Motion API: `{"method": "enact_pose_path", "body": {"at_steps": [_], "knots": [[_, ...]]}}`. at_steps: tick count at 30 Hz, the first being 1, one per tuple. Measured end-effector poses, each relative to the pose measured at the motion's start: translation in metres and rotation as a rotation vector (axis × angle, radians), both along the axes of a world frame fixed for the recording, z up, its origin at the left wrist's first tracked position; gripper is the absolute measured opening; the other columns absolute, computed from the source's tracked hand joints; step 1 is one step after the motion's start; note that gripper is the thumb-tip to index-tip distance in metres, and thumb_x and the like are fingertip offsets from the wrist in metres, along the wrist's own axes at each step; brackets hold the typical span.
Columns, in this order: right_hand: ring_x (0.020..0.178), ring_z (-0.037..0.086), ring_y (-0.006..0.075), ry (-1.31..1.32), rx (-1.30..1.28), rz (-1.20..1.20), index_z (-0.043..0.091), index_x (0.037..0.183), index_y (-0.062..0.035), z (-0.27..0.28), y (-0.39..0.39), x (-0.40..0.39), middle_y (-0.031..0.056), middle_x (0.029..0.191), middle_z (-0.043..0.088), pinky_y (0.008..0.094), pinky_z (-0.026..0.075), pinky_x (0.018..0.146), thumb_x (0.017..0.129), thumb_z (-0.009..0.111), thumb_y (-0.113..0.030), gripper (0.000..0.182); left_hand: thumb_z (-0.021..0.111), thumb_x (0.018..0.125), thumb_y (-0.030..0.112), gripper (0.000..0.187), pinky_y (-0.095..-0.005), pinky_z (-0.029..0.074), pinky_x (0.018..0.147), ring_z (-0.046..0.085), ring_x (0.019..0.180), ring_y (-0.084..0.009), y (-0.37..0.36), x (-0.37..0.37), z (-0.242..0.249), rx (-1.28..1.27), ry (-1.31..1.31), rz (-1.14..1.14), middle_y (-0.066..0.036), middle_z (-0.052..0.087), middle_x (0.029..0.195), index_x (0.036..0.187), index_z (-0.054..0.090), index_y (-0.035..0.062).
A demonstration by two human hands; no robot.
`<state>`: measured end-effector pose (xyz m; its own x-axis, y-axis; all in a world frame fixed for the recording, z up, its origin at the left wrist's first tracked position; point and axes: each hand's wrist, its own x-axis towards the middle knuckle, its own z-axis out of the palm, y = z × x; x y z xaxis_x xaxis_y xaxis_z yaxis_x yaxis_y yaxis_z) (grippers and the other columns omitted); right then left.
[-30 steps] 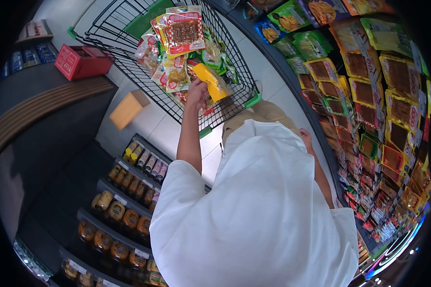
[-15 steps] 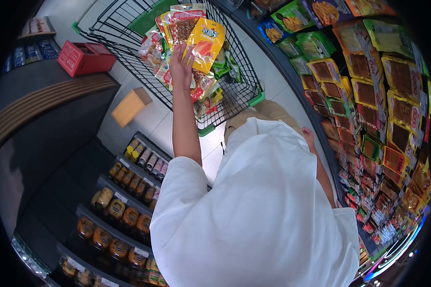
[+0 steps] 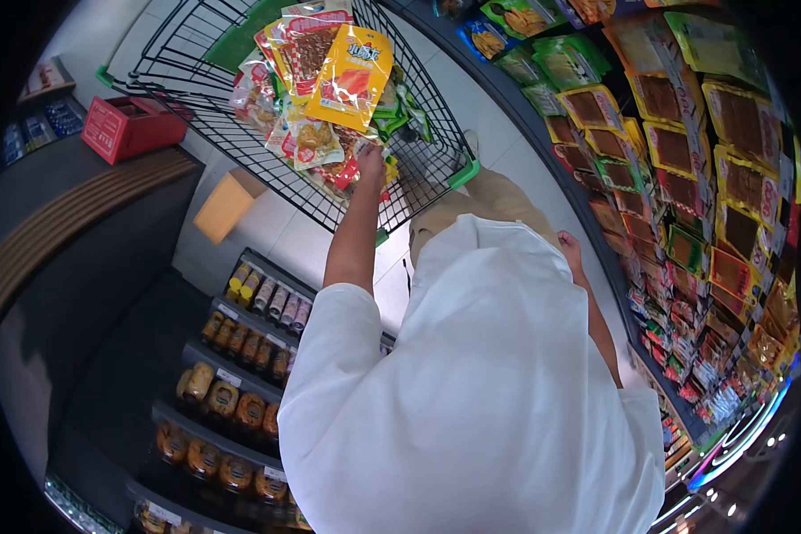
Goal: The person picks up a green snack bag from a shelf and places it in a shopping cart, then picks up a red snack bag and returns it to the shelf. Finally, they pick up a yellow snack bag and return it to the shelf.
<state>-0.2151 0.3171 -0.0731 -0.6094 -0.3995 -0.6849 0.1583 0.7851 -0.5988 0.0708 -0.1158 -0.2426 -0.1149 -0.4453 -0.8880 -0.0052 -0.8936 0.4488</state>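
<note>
My left hand (image 3: 371, 166) reaches into the near part of a black wire shopping cart (image 3: 429, 190) with green corners. Its fingers are curled in among the food packets at the heap's near edge; what they hold, if anything, is hidden. Just beyond it lies a yellow packet (image 3: 351, 78) with an orange picture, on top of the heap. Beside that are a red-and-white packet of brown food (image 3: 311, 52) and a clear-and-white packet (image 3: 315, 145). Green packets (image 3: 400, 114) lie on the right. My right hand (image 3: 569, 241) hangs by my hip, fingers curled, with nothing visible in it.
Hanging snack packets (image 3: 676, 178) fill the rack on my right. On the left, shelves hold jars (image 3: 220, 398), below a dark counter (image 3: 107, 200) bearing a red box (image 3: 125, 129). A wooden block-like box (image 3: 224, 212) stands on the tiled floor beside the cart.
My left hand has drawn back from beside the yellow packet to the heap's near edge, its fingers now curled. The cart appears slightly further left and up in view. My right hand stays by my hip.
</note>
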Motion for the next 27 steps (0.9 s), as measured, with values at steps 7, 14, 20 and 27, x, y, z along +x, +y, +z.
{"method": "enact_pose_path", "body": {"at_steps": [7,14,20,27], "knots": [[0.066,0.051,0.0060,0.047,-0.053,-0.064,0.060,0.080,-0.0030,-0.011,0.041,-0.005,-0.0013,0.072,0.058,0.0221,0.043,0.063,0.088,0.044,0.004,0.019,0.067,0.083,0.038,0.048,-0.0301,0.044,0.061,0.052,0.080,-0.0181,-0.041,-0.051,0.032,-0.005,-0.105,-0.044,-0.005,0.054,0.095,0.119,0.048,0.0124],[0.066,0.051,0.0061,0.013,0.005,-0.101,0.059,0.079,-0.0036,0.002,0.021,0.001,-0.0018,0.071,0.057,0.0219,0.043,0.062,0.088,0.046,0.002,0.018,0.058,0.090,0.033,0.032,-0.0361,0.039,0.049,0.054,0.077,-0.0171,-0.052,-0.041,-0.054,-0.046,0.005,0.076,-0.003,0.055,0.087,0.109,0.052,0.0081],[0.066,0.050,0.0064,0.009,0.008,-0.012,0.058,0.076,-0.0037,0.000,0.009,-0.004,-0.0015,0.070,0.056,0.0226,0.042,0.063,0.090,0.044,0.000,0.020,0.063,0.086,0.020,0.034,-0.0339,0.047,0.071,0.059,0.086,-0.0215,-0.065,-0.061,0.024,-0.287,-0.441,0.049,-0.010,0.064,0.103,0.112,0.060,-0.0011],[0.068,0.050,0.0074,0.038,0.042,0.042,0.059,0.079,-0.0016,-0.017,0.015,-0.009,0.0001,0.071,0.057,0.0234,0.043,0.065,0.089,0.043,-0.002,0.019,0.065,0.082,0.012,0.031,-0.0361,0.049,0.079,0.062,0.088,-0.0223,-0.136,-0.036,0.073,-0.540,-0.170,0.124,-0.013,0.065,0.105,0.105,0.062,-0.0077]]}}
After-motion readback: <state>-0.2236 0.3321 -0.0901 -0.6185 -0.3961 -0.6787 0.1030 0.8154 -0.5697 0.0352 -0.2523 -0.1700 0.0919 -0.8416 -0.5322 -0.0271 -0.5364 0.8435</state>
